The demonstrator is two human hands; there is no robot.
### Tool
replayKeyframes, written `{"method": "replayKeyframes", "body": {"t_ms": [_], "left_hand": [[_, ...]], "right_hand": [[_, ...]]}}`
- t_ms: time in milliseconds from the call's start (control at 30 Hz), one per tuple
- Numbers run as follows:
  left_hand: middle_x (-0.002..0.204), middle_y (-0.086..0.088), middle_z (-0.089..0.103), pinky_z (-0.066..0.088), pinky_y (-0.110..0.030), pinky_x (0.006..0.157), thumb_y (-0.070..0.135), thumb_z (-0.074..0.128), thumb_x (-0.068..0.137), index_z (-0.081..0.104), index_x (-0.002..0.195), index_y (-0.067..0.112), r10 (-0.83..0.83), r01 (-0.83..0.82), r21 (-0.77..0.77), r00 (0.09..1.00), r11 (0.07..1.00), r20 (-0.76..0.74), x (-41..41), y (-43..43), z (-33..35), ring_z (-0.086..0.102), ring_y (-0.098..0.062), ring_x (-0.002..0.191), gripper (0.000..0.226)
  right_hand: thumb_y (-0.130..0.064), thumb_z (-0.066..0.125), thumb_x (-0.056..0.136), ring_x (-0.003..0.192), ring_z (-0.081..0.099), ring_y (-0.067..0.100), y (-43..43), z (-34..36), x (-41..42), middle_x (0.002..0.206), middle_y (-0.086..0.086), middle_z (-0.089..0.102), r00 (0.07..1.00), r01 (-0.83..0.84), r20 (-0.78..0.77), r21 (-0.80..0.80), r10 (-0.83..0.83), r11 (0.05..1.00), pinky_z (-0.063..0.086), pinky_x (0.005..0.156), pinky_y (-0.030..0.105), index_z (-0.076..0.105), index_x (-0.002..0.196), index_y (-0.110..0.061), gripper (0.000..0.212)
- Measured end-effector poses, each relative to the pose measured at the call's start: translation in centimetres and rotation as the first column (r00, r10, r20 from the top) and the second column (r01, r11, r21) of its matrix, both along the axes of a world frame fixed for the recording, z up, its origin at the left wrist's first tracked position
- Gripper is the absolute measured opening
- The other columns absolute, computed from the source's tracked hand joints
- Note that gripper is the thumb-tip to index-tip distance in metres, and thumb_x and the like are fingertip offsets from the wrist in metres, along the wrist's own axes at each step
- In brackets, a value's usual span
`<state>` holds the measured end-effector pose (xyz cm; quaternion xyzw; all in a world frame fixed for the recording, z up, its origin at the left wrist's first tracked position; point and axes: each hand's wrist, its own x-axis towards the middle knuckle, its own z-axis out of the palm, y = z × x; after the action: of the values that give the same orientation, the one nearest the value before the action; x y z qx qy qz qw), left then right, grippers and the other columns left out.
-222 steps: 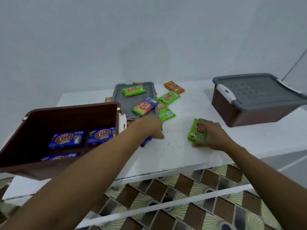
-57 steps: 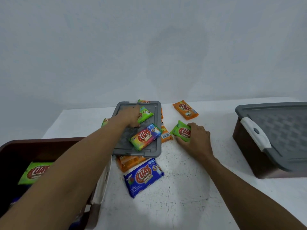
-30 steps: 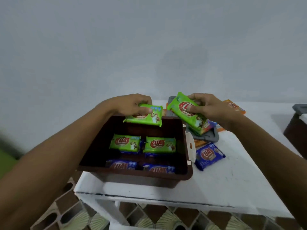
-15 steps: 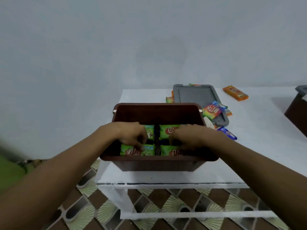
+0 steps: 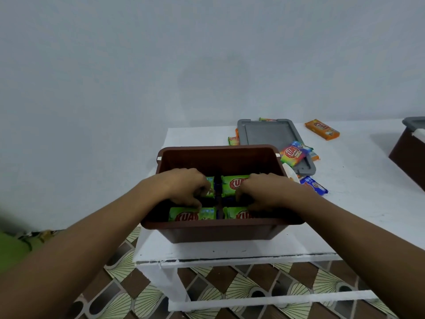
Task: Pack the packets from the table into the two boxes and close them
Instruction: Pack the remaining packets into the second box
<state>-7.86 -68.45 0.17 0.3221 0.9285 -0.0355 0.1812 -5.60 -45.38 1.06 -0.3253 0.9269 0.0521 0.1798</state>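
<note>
left hand (image 5: 184, 189), right hand (image 5: 264, 192) holding green packets (image 5: 231, 185), box (image 5: 218, 233) at table (image 5: 358, 203) edge

Left hand (image 5: 186, 188), right hand (image 5: 264, 192) in box (image 5: 218, 158)

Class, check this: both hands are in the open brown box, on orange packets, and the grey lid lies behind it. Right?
One slip: the head view shows the left hand and right hand in the brown box on green packets, not orange. The grey lid does lie behind it.

Packets (image 5: 192, 214) in the box (image 5: 218, 232) at the table's (image 5: 358, 208) near edge; lid (image 5: 264, 133) behind it, rightward.
</note>
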Motion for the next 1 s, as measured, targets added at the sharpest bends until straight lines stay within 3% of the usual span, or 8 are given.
{"method": "replayKeyframes", "body": {"t_ms": [100,200,433,700,800,900,1000], "left_hand": [[0.098,0.008,0.05,0.05,-0.034,0.067,0.038,0.07,0.082,0.053,0.092,0.026,-0.012,0.002,-0.07,0.99,0.998,-0.137,-0.8,0.5,0.4,0.056,-0.016,0.085,0.023],[0.097,0.005,0.052,0.045,-0.033,0.062,0.031,0.067,0.083,0.053,0.091,0.024,-0.016,-0.013,-0.137,0.978,0.99,-0.21,-1.2,0.8,0.0,0.054,-0.019,0.079,0.017],[0.098,0.001,0.056,0.042,-0.034,0.06,0.034,0.061,0.085,0.054,0.088,0.022,0.033,-0.063,-0.131,0.974,0.989,-0.223,-0.9,0.5,-0.5,0.055,-0.022,0.078,0.014],[0.095,0.001,0.055,0.045,-0.034,0.065,0.035,0.06,0.089,0.058,0.086,0.024,0.106,-0.125,-0.108,0.98,0.986,-0.167,-0.9,0.6,0.2,0.055,-0.02,0.08,0.012],[0.093,0.003,0.059,0.048,-0.036,0.066,0.035,0.054,0.091,0.062,0.089,0.028,0.135,-0.141,-0.027,0.977,0.99,-0.167,-1.1,0.8,0.5,0.058,-0.019,0.082,0.01],[0.085,0.005,0.059,0.049,-0.038,0.065,0.034,0.049,0.094,0.055,0.081,0.029,0.159,-0.141,0.097,0.963,0.985,-0.216,-1.3,2.0,1.1,0.057,-0.019,0.077,0.015],[0.083,0.006,0.06,0.046,-0.034,0.063,0.034,0.05,0.096,0.055,0.084,0.026,0.164,-0.109,0.2,0.944,0.974,-0.288,-1.2,4.5,2.0,0.057,-0.017,0.078,0.015]], "right_hand": [[-0.026,0.064,0.09,0.1,0.06,0.021,-0.2,0.2,-0.9,0.119,0.002,0.059,0.99,0.047,-0.132,-0.079,-0.057,0.996,0.054,0.08,0.035,0.061,0.12,-0.026,0.03],[-0.023,0.065,0.089,0.1,0.06,0.025,-0.3,0.0,-1.8,0.116,0.005,0.06,0.977,0.068,-0.2,-0.043,-0.075,0.997,0.053,0.079,0.036,0.06,0.121,-0.02,0.032],[-0.017,0.059,0.094,0.098,0.062,0.027,-0.8,-0.4,-2.1,0.113,0.012,0.061,0.966,0.114,-0.231,-0.022,-0.116,0.993,0.052,0.08,0.037,0.058,0.122,-0.007,0.03],[-0.026,0.058,0.095,0.095,0.062,0.023,0.5,0.7,-1.5,0.111,0.008,0.062,0.965,0.024,-0.262,0.048,-0.01,0.999,0.05,0.077,0.033,0.06,0.121,-0.014,0.029],[-0.026,0.054,0.096,0.095,0.062,0.018,2.5,0.9,-0.9,0.112,0.003,0.065,0.968,-0.015,-0.249,-0.132,-0.018,0.991,0.054,0.082,0.033,0.063,0.118,-0.021,0.025],[-0.017,0.051,0.096,0.097,0.058,0.012,5.7,0.9,-0.3,0.106,-0.002,0.065,0.968,-0.064,-0.241,-0.492,-0.065,0.868,0.052,0.086,0.032,0.065,0.105,-0.018,0.017],[-0.006,0.053,0.091,0.108,0.054,0.017,9.9,0.2,-0.4,0.114,0.002,0.063,0.929,-0.054,-0.32,-0.619,-0.188,0.784,0.047,0.091,0.033,0.065,0.106,-0.016,0.021]]}}
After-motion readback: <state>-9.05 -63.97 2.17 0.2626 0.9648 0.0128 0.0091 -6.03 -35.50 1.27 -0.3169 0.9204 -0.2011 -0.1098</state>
